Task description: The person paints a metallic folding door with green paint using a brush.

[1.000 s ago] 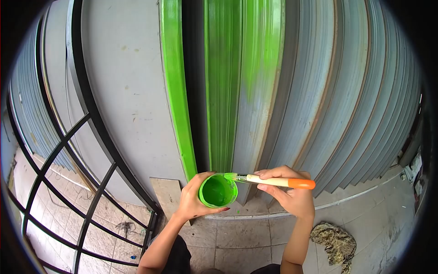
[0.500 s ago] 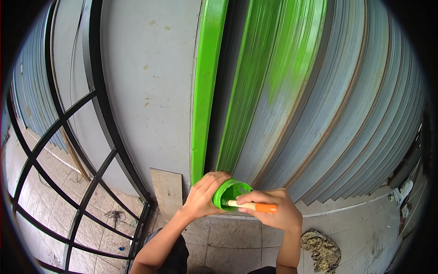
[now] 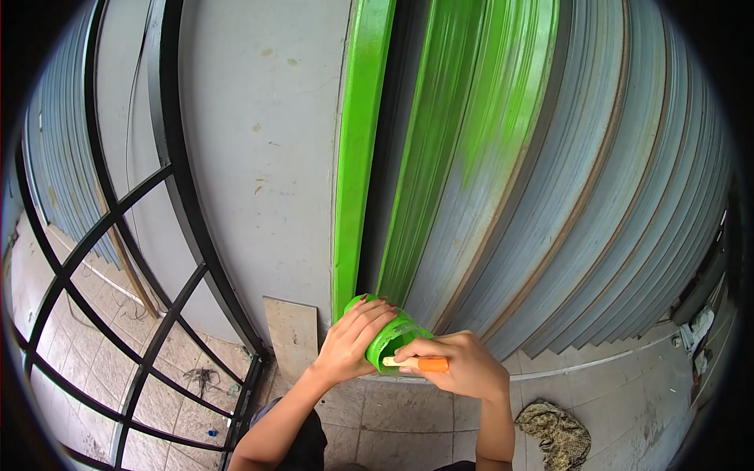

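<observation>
My left hand (image 3: 351,337) is wrapped round a green paint can (image 3: 383,345), tilted so that its mouth faces my right hand. Wet green paint coats the can's rim and inside. In my right hand (image 3: 463,363) is a paintbrush (image 3: 432,364) with an orange-and-cream handle; its bristle end is inside the can and hidden. Just beyond stands a folding metal shutter (image 3: 487,212). Its left slats are bright green, and the green fades into bare grey partway down one panel. A green frame post (image 3: 357,180) runs along its left side.
To the left are a grey wall panel (image 3: 259,157) and a black metal grille (image 3: 169,177). A small board (image 3: 290,337) leans at the wall's foot. On the tiled floor (image 3: 400,439) lies a crumpled cloth (image 3: 554,436), right of my legs.
The can has tipped further toward my right hand, showing more of its side. My right hand and the brush have shifted slightly left, with the brush deeper in the can.
</observation>
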A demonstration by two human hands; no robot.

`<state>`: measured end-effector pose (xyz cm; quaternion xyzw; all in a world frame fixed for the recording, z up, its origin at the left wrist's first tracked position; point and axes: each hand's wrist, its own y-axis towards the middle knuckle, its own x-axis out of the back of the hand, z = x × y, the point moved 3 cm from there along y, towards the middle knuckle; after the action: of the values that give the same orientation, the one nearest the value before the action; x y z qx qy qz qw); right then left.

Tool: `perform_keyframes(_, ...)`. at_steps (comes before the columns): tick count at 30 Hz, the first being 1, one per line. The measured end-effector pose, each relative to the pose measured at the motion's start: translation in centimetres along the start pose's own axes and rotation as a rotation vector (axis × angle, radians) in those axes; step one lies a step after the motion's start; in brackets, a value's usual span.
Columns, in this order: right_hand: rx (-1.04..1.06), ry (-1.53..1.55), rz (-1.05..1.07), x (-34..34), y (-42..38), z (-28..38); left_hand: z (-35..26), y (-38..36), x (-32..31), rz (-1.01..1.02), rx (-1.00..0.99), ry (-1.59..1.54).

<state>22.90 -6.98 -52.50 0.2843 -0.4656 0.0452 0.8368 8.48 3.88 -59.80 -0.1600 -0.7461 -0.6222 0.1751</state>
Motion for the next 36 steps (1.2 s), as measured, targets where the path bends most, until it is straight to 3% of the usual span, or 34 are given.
perform_keyframes(5, 0.055, 0.06, -0.13, 0.5, 0.0, 0.1, 0.5, -0.2, -0.2, -0.011, 0.069, -0.04)
perform_keyframes(8, -0.055, -0.007, 0.005, 0.6, -0.1, 0.3, 0.7, -0.2, -0.4, -0.009, 0.14, -0.059)
perform_keyframes(11, -0.027, 0.142, -0.097, 0.5, 0.0, -0.6, 0.8, -0.3, -0.5, 0.021, 0.201, -0.068)
perform_keyframes(17, -0.343, 0.809, -0.386, 0.5, 0.2, -4.6, 0.9, -0.2, -0.7, -0.028, 0.391, -0.059)
perform_keyframes(19, -0.365, 0.881, -0.437, 0.5, 0.1, -4.9, 0.6, 0.0, -0.4, -0.015, 0.497, -0.09)
perform_keyframes(21, -0.367, 0.854, -0.431, 0.6, -0.1, -5.1, 0.7, -0.1, -0.5, -0.01, 0.5, -0.058)
perform_keyframes(28, -0.027, -0.113, -0.288, 2.7, 0.2, 0.2, 0.4, 0.2, -2.3, 0.05, 0.587, -0.094)
perform_keyframes(31, -0.038, -0.365, -0.17, 4.3, 0.7, 1.5, 0.1, 1.9, -3.0, 0.047, 0.6, -0.221)
perform_keyframes(36, -0.084, -0.438, -0.35, 10.3, 5.0, 3.1, 1.2, 3.9, -3.6, 0.054, 0.621, -0.467)
